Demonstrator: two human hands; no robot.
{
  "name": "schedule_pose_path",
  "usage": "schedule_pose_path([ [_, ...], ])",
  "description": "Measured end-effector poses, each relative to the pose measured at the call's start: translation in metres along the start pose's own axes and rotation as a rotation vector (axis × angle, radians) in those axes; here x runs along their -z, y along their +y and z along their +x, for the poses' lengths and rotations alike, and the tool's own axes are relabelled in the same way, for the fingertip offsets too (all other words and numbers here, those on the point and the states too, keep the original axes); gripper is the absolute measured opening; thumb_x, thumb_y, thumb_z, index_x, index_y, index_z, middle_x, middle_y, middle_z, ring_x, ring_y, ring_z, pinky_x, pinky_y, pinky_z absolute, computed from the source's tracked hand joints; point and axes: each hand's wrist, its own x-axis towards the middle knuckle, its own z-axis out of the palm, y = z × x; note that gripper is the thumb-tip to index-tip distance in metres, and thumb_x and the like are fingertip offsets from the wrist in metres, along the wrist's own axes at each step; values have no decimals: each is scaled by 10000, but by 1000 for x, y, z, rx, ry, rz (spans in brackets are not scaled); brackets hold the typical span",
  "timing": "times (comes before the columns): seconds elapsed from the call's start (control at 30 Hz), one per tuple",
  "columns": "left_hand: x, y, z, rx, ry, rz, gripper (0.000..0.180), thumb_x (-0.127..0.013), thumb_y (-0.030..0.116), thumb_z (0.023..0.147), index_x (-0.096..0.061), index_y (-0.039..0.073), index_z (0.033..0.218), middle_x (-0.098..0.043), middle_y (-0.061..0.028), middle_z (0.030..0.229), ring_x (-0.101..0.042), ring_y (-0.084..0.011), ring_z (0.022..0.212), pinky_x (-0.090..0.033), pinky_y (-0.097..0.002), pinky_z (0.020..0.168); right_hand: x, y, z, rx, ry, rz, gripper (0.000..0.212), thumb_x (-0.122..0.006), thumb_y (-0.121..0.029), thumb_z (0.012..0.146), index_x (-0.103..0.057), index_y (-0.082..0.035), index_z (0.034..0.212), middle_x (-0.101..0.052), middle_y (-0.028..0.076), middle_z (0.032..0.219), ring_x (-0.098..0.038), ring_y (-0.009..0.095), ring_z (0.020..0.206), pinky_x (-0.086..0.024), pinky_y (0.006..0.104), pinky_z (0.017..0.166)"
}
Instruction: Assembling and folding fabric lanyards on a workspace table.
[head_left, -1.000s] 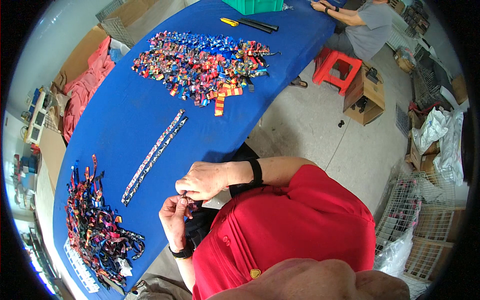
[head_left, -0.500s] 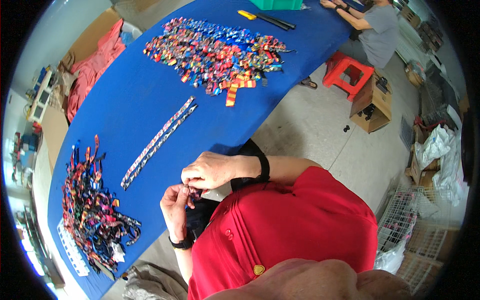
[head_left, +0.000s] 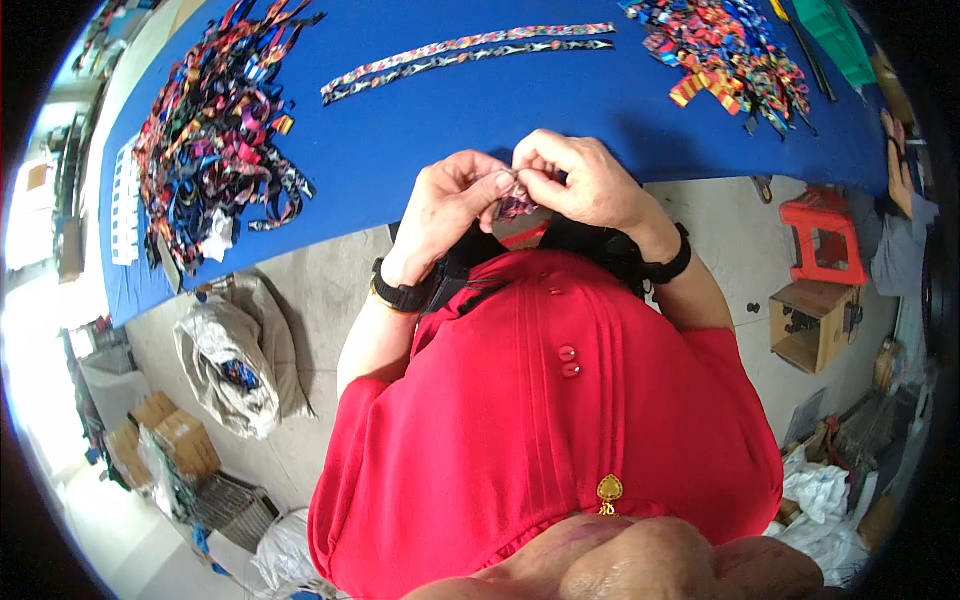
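Observation:
My left hand (head_left: 450, 205) and my right hand (head_left: 588, 185) meet in front of my body, just off the table's near edge. Thumbs and fingers of both are pinched together on a small folded strap (head_left: 514, 207) with a pink and dark pattern. My fingers hide much of it. Beyond them, two flat straps lie side by side on the blue table (head_left: 400, 135): a pink multicoloured strap (head_left: 470, 42) and a black-and-white strap (head_left: 480, 61).
A tangled heap of colourful straps (head_left: 215, 130) covers the table's left end. Another pile of short strap pieces (head_left: 725, 65) sits at right, near a green bin (head_left: 835, 40). On the floor are a sack (head_left: 285, 345), a red stool (head_left: 820, 240) and a cardboard box (head_left: 805, 345). A co-worker's hand (head_left: 897, 160) shows far right.
My view has turned, so the table now runs across the top and the piles appear shifted. Both hands stay together on the small strap. The two flat straps remain on the table.

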Motion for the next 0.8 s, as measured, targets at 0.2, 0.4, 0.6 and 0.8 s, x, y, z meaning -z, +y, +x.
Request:
schedule_pose_path([
  [0.2,3,-2,-3,10,-7,8,212,-665,175,994,-650,-29,1047,-668,-28,839,-548,-52,607,-459,-214,548,-4,5,4,164,76,-200,101,-654,-61,875,-563,-58,919,-642,108,724,-662,287,640,-512,365,582],
  [0.4,3,1,1,9,-11,46,217,-669,190,993,-657,-24,1023,-675,-31,830,-528,-45,583,-448,-211,536,-1,7,10,416,190,-564,104,-659,-71,864,-558,-76,888,-603,101,702,-632,308,615,-490,418,558],
  [0.6,3,5,2,12,-9,74,239,-677,207,989,-657,-26,1038,-685,-39,844,-530,-48,589,-446,-207,539,-2,4,6,212,138,-303,60,-627,-59,904,-570,-48,920,-638,110,762,-656,259,616,-509,365,578],
  [0.8,1,4,2,-15,-25,68,236,-684,208,984,-662,-22,1030,-682,-34,831,-534,-51,599,-445,-211,540,0,9,1,59,55,25,108,-595,-30,934,-608,-11,1040,-675,94,804,-662,141,637,-525,298,607],
])
